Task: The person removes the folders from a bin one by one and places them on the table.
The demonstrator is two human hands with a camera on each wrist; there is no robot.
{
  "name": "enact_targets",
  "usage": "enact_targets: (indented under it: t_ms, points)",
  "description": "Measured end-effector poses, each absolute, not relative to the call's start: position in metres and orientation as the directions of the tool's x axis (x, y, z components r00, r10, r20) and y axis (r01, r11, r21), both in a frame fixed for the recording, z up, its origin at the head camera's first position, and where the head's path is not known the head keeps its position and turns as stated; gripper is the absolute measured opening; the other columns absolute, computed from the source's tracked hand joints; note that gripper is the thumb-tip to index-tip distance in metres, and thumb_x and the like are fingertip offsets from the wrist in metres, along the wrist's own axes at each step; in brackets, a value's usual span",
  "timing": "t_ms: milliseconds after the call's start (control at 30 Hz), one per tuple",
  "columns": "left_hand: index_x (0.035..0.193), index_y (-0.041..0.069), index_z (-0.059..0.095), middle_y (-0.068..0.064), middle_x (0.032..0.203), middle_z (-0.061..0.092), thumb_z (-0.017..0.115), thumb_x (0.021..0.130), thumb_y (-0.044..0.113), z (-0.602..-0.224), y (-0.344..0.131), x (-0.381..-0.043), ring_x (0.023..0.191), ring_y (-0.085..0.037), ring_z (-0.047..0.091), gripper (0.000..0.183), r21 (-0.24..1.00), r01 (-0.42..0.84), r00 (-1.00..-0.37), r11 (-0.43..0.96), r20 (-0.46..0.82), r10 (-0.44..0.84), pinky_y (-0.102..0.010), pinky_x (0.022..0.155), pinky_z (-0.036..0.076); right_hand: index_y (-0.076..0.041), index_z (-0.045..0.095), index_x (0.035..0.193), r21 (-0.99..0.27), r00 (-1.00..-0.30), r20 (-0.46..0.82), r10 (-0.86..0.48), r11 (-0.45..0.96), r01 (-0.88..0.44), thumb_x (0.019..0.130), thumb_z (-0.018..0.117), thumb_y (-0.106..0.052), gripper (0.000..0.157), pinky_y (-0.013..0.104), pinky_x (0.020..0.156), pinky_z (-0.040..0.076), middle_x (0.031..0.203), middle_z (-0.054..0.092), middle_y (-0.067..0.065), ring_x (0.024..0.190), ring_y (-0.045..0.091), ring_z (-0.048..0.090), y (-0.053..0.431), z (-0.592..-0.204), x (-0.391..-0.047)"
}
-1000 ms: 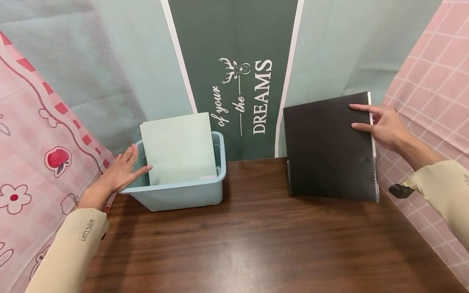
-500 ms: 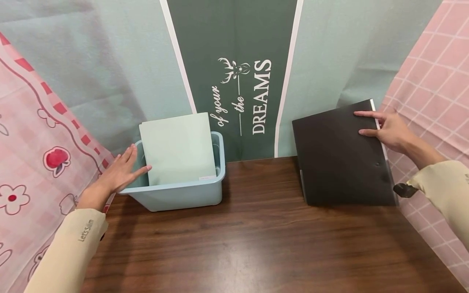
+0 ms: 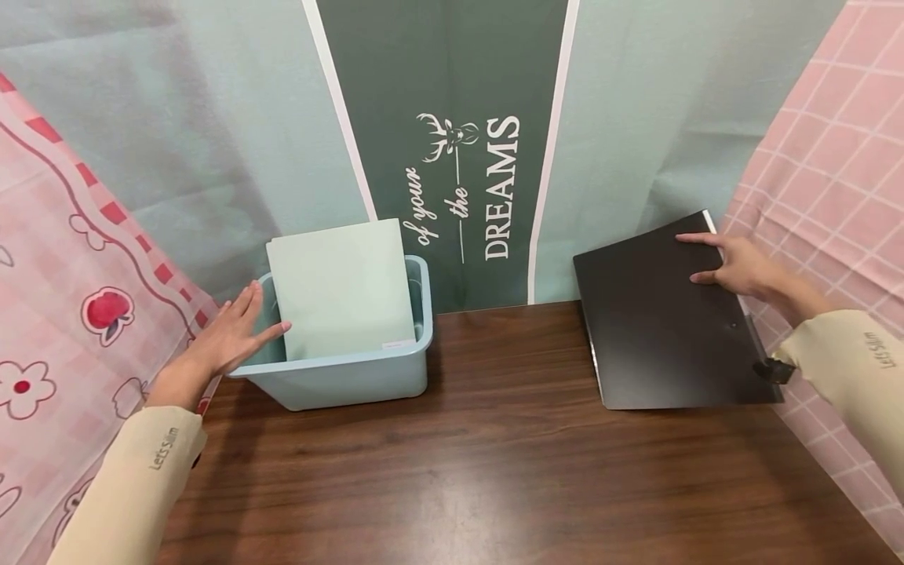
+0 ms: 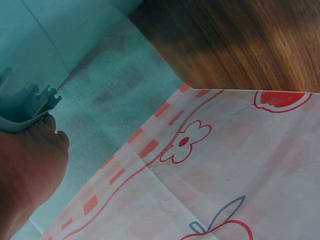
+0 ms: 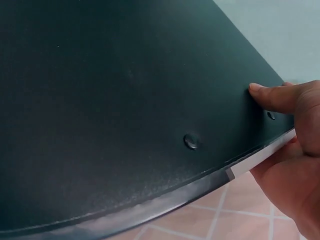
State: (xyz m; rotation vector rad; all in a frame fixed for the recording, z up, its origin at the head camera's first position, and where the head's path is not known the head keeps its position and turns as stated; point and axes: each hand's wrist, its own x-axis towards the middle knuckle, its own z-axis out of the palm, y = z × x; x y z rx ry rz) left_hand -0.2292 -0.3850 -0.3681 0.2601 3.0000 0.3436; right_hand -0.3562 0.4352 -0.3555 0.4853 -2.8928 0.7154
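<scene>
A black file folder (image 3: 664, 329) with a whitish strip along its spine is tilted low over the right side of the table. My right hand (image 3: 749, 268) pinches it by its spine edge, thumb and a finger on the broad dark face; in the right wrist view the remaining fingers are partly behind the spine. My left hand (image 3: 229, 329) rests at the left rim of a light-blue plastic bin (image 3: 353, 384), its fingers straight and the thumb reaching over the rim. Pale green folders (image 3: 342, 286) stand leaning inside that bin.
The brown wooden table (image 3: 452, 463) runs under both. Behind it hangs a grey-green cloth (image 3: 459, 71) with white lettering. Pink patterned cloth (image 3: 78, 314) borders the left, pink checked cloth (image 3: 833, 196) the right.
The black folder has moved right and down, tilting further back toward the table, with my right hand lowering along with it. The left hand and the bin stay in place.
</scene>
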Motion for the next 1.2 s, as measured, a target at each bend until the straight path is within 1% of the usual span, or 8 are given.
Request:
enact_targets:
  t_ms: [200, 300, 467, 567, 667, 867, 1033, 1200]
  points:
    - [0.163, -0.006, -0.014, -0.029, 0.172, -0.016, 0.043, 0.109, 0.061, -0.367, -0.385, -0.229, 0.161, -0.048, -0.006, 0.103, 0.234, 0.156, -0.980, 0.960, -0.087, 0.180, -0.066, 0.127, -0.001, 0.001, 0.052, 0.152, -0.410, -0.924, 0.187, -0.334, 0.828, -0.383, 0.078, 0.089, 0.004, 0.082, 0.005, 0.077, 0.030, 0.135, 0.059, 0.042, 0.110, 0.046, 0.056, 0.439, -0.367, -0.362]
    - [0.163, -0.006, -0.014, -0.029, 0.172, -0.016, 0.043, 0.109, 0.062, -0.367, -0.384, -0.229, 0.161, -0.048, -0.006, 0.104, 0.233, 0.154, -0.980, 0.960, -0.090, 0.178, -0.066, 0.127, -0.002, 0.003, 0.051, 0.152, -0.390, -0.921, 0.162, -0.353, 0.835, -0.388, 0.078, 0.090, 0.003, 0.084, 0.009, 0.077, 0.034, 0.135, 0.058, 0.043, 0.109, 0.047, 0.058, 0.441, -0.371, -0.365]
    - [0.163, -0.007, -0.013, -0.029, 0.172, -0.015, 0.043, 0.109, 0.061, -0.366, -0.383, -0.229, 0.161, -0.048, -0.006, 0.103, 0.234, 0.151, -0.980, 0.960, -0.093, 0.177, -0.065, 0.127, -0.003, 0.004, 0.051, 0.151, -0.311, -0.918, 0.130, -0.375, 0.864, -0.397, 0.078, 0.091, -0.001, 0.084, 0.036, 0.077, 0.046, 0.130, 0.056, 0.047, 0.093, 0.042, 0.057, 0.442, -0.379, -0.368]
    - [0.163, -0.006, -0.013, -0.029, 0.173, -0.015, 0.043, 0.109, 0.061, -0.366, -0.383, -0.228, 0.161, -0.047, -0.006, 0.103, 0.234, 0.149, -0.980, 0.961, -0.096, 0.175, -0.065, 0.127, -0.003, 0.006, 0.052, 0.147, -0.279, -0.911, 0.142, -0.387, 0.867, -0.412, 0.077, 0.091, -0.001, 0.082, 0.053, 0.079, 0.047, 0.125, 0.050, 0.051, 0.088, 0.043, 0.054, 0.443, -0.385, -0.368]
    - [0.163, -0.006, -0.013, -0.028, 0.173, -0.015, 0.043, 0.108, 0.062, -0.365, -0.381, -0.228, 0.161, -0.047, -0.006, 0.104, 0.236, 0.144, -0.980, 0.961, -0.098, 0.171, -0.065, 0.128, -0.002, 0.006, 0.053, 0.144, -0.260, -0.907, 0.171, -0.386, 0.870, -0.419, 0.076, 0.092, -0.003, 0.079, 0.052, 0.071, 0.045, 0.111, 0.047, 0.045, 0.082, 0.042, 0.049, 0.442, -0.393, -0.368]
    - [0.164, -0.005, -0.013, -0.028, 0.173, -0.014, 0.044, 0.108, 0.062, -0.365, -0.381, -0.228, 0.161, -0.047, -0.005, 0.104, 0.240, 0.142, -0.981, 0.960, -0.093, 0.168, -0.065, 0.128, -0.002, 0.008, 0.056, 0.143, -0.236, -0.888, 0.227, -0.401, 0.862, -0.450, 0.075, 0.095, -0.007, 0.080, 0.038, 0.063, 0.035, 0.088, 0.046, 0.025, 0.076, 0.029, 0.037, 0.440, -0.407, -0.373]
    - [0.164, -0.004, -0.013, -0.027, 0.174, -0.014, 0.045, 0.108, 0.062, -0.366, -0.380, -0.228, 0.162, -0.047, -0.005, 0.104, 0.240, 0.138, -0.981, 0.961, -0.098, 0.166, -0.064, 0.128, -0.002, 0.009, 0.056, 0.142, -0.230, -0.880, 0.245, -0.407, 0.857, -0.461, 0.069, 0.099, -0.012, 0.088, 0.044, 0.067, 0.039, 0.094, 0.047, 0.030, 0.080, 0.034, 0.040, 0.440, -0.415, -0.378]
    - [0.164, -0.005, -0.013, -0.027, 0.174, -0.014, 0.044, 0.108, 0.062, -0.368, -0.382, -0.228, 0.161, -0.047, -0.005, 0.104, 0.244, 0.141, -0.981, 0.959, -0.094, 0.168, -0.064, 0.128, -0.002, 0.011, 0.056, 0.141, -0.248, -0.877, 0.247, -0.413, 0.848, -0.469, 0.058, 0.103, -0.016, 0.099, 0.058, 0.079, 0.042, 0.107, 0.042, 0.040, 0.091, 0.044, 0.042, 0.441, -0.424, -0.381]
